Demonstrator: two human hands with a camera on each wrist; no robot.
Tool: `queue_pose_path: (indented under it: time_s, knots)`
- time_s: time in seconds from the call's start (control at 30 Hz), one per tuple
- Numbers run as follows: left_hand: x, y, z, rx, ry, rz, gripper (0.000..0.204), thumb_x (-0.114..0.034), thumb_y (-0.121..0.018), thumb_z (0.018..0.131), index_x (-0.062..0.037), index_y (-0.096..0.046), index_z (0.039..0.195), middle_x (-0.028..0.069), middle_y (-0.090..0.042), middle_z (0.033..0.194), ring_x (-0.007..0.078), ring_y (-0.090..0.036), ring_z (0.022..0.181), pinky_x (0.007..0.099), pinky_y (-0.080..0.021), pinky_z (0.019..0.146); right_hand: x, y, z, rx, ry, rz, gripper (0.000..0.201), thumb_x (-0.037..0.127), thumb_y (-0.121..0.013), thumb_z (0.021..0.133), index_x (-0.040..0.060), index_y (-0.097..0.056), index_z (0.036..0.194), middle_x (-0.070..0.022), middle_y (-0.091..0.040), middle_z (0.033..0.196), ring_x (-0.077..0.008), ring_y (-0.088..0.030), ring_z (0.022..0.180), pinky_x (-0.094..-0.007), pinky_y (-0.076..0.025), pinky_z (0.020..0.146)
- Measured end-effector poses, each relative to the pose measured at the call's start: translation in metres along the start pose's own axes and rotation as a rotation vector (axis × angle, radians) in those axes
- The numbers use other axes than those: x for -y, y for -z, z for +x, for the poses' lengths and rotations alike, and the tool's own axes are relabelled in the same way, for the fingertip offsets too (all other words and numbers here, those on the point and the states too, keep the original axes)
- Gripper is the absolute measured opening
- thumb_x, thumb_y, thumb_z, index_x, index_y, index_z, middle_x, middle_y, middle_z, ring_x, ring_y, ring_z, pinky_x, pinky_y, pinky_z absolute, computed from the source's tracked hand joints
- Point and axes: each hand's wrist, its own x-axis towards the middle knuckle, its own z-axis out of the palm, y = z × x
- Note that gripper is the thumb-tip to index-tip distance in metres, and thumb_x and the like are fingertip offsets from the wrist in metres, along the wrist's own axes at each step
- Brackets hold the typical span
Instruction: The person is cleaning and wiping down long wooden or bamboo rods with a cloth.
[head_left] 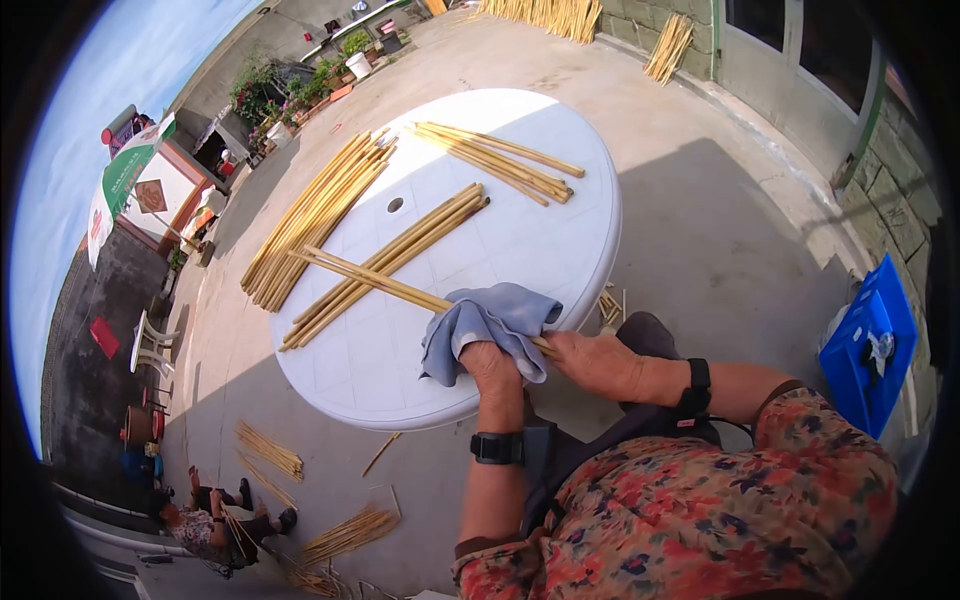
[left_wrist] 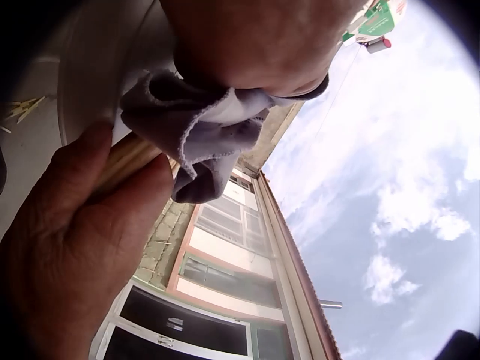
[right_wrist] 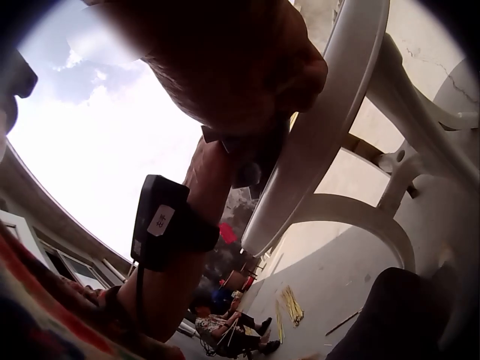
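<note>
A blue-grey cloth is wrapped over a couple of thin yellow bamboo canes. My left hand grips the canes through this cloth, close over the near edge of the white round table. Just to its right, my right hand holds the near end of the canes, thumb and fingers around them in the left wrist view. The far ends slant across a small row of canes lying on the tabletop. Folds of cloth hide most of the left fingers.
A larger row of canes lies at the table's left, another bunch at its far side. A blue crate stands at right. Cane bundles lie on the ground near a seated person. More canes lean against the wall.
</note>
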Motion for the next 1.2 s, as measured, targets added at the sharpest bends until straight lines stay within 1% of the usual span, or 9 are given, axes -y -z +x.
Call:
queue_pose_path:
  time_s: [0.23, 0.37, 0.53, 0.67, 0.73, 0.77, 0.87, 0.9, 1.2]
  knots:
    - [-0.056, 0.021, 0.026, -0.199, -0.120, 0.057, 0.017, -0.021, -0.047, 0.089, -0.0046, -0.052, 0.087, 0.0066, -0.056, 0.081, 0.0196, -0.055, 0.064, 0.0321, -0.048, 0.055, -0.032, 0.027, -0.041, 0.328, 0.081, 0.143, 0.031, 0.019, -0.052, 0.081, 0.0064, -0.039, 0.106, -0.0140, -0.055, 0.084, -0.0323, -0.058, 0.071, -0.0408, -0.047, 0.060]
    - [-0.101, 0.025, 0.025, -0.086, -0.105, 0.161, 0.030, -0.029, -0.040, 0.089, -0.0013, -0.051, 0.090, 0.0131, -0.059, 0.082, 0.0233, -0.055, 0.065, 0.0329, -0.047, 0.054, -0.064, 0.059, -0.080, 0.280, 0.100, 0.106, 0.028, 0.019, -0.054, 0.080, 0.0091, -0.043, 0.104, -0.0124, -0.055, 0.084, -0.0320, -0.057, 0.074, -0.0410, -0.046, 0.063]
    - [-0.131, 0.070, 0.051, -0.192, -0.304, 0.460, 0.027, -0.024, -0.040, 0.088, 0.0010, -0.051, 0.088, 0.0146, -0.059, 0.080, 0.0231, -0.055, 0.063, 0.0316, -0.046, 0.052, -0.111, 0.096, -0.118, 0.397, -0.025, -0.108, 0.025, 0.017, -0.055, 0.077, 0.0114, -0.048, 0.100, -0.0116, -0.056, 0.081, -0.0324, -0.055, 0.074, -0.0403, -0.045, 0.062]
    - [-0.140, 0.096, 0.050, -0.197, -0.265, 0.133, 0.018, -0.018, -0.049, 0.085, -0.0014, -0.054, 0.085, 0.0082, -0.055, 0.072, 0.0185, -0.052, 0.056, 0.0279, -0.042, 0.047, -0.153, 0.119, -0.151, 0.415, -0.249, -0.241, 0.025, 0.018, -0.054, 0.079, 0.0101, -0.047, 0.102, -0.0121, -0.056, 0.079, -0.0322, -0.055, 0.072, -0.0391, -0.044, 0.062]
    - [-0.132, 0.105, 0.039, -0.165, -0.260, 0.176, 0.022, -0.024, -0.044, 0.089, -0.0035, -0.052, 0.090, 0.0085, -0.056, 0.080, 0.0207, -0.054, 0.062, 0.0298, -0.047, 0.055, -0.159, 0.123, -0.152, -0.111, -0.299, -0.071, 0.027, 0.021, -0.052, 0.082, 0.0081, -0.046, 0.104, -0.0129, -0.055, 0.078, -0.0322, -0.055, 0.071, -0.0377, -0.044, 0.063]
    - [-0.123, 0.116, 0.041, -0.122, -0.192, 0.191, 0.027, -0.028, -0.040, 0.092, -0.0037, -0.048, 0.101, 0.0074, -0.053, 0.100, 0.0199, -0.053, 0.086, 0.0303, -0.047, 0.077, -0.156, 0.126, -0.137, -0.137, -0.377, -0.033, 0.028, 0.023, -0.051, 0.083, 0.0074, -0.045, 0.106, -0.0137, -0.055, 0.078, -0.0325, -0.055, 0.071, -0.0372, -0.044, 0.063]
    - [-0.086, 0.122, 0.034, -0.174, -0.507, 0.682, 0.026, -0.024, -0.046, 0.090, -0.0031, -0.049, 0.106, 0.0049, -0.053, 0.100, 0.0154, -0.053, 0.087, 0.0274, -0.046, 0.078, -0.150, 0.129, -0.062, -0.225, -0.343, 0.008, 0.029, 0.025, -0.048, 0.085, 0.0063, -0.043, 0.106, -0.0165, -0.054, 0.078, -0.0343, -0.054, 0.073, -0.0387, -0.043, 0.064]
    - [-0.085, 0.121, 0.029, -0.186, -0.430, 0.873, 0.029, -0.021, -0.047, 0.090, -0.0022, -0.047, 0.112, 0.0045, -0.049, 0.109, 0.0136, -0.048, 0.097, 0.0265, -0.041, 0.085, -0.155, 0.126, -0.037, -0.229, -0.318, -0.022, 0.028, 0.026, -0.048, 0.085, 0.0061, -0.044, 0.104, -0.0170, -0.054, 0.078, -0.0346, -0.054, 0.073, -0.0399, -0.043, 0.064]
    - [-0.078, 0.108, 0.022, -0.115, -0.680, 1.215, 0.028, -0.014, -0.049, 0.087, -0.0015, -0.044, 0.112, 0.0094, -0.047, 0.108, 0.0209, -0.046, 0.100, 0.0307, -0.039, 0.088, -0.172, 0.105, 0.165, -0.153, -0.252, -0.216, 0.025, 0.025, -0.048, 0.082, 0.0023, -0.047, 0.091, -0.0190, -0.058, 0.083, -0.0351, -0.055, 0.082, -0.0430, -0.043, 0.070]
